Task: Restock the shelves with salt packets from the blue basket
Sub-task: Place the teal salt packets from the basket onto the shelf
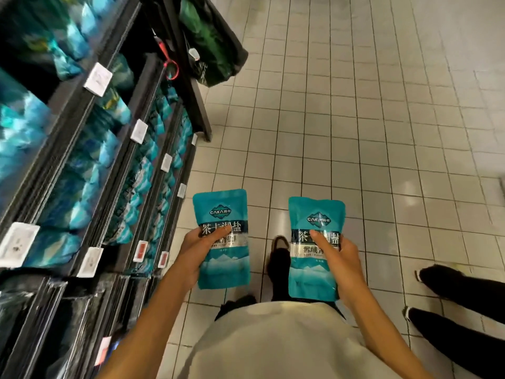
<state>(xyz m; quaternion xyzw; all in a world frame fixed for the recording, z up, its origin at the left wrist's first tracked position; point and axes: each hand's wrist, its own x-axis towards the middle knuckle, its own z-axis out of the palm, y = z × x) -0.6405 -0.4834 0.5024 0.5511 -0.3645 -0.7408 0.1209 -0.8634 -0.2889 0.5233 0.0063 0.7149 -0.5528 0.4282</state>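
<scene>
I hold two teal salt packets upright in front of my body, above the tiled floor. My left hand (195,251) grips the left salt packet (222,212) at its left side, thumb across the label. My right hand (340,255) grips the right salt packet (315,272) from its right side, thumb on the printed band. The black shelves (82,149) run along the left, several tiers filled with similar teal packets (82,192). The blue basket is not in view.
White and red price tags (90,262) line the shelf edges. A dark green bag (213,47) and red-handled scissors (169,64) hang at the shelf's far end. Another person's black-clad legs (459,296) stand at the right. White tiled floor (355,119) stretches ahead.
</scene>
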